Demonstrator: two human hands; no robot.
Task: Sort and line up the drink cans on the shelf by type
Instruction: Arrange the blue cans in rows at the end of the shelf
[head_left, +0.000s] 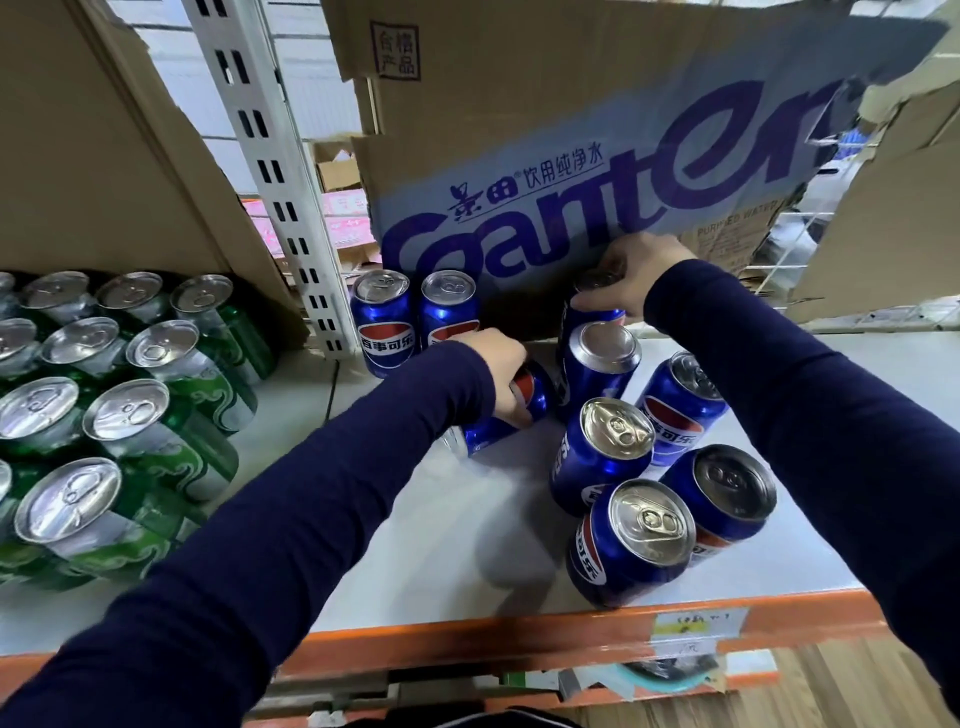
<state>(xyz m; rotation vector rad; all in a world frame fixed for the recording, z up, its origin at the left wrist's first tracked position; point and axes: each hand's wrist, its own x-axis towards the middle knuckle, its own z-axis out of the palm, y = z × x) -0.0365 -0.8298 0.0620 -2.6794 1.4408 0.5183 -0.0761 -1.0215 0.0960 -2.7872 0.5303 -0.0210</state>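
Observation:
Blue cola cans stand on the white shelf (467, 545). Two upright ones (384, 322) sit at the back by the rack post. My left hand (498, 371) grips a blue can (524, 402) that leans toward me in the shelf's middle. My right hand (631, 278) grips the top of another blue can (592, 312) at the back, against the cardboard box. Several more blue cans (644, 535) cluster at the front right. Green cans (130, 415) stand in rows on the left side.
A large cardboard water box (571, 156) hangs over the back of the shelf. A white perforated rack post (280, 182) divides green cans from blue. Another carton (78, 130) sits above the green cans. The orange shelf edge (519, 639) runs along the front.

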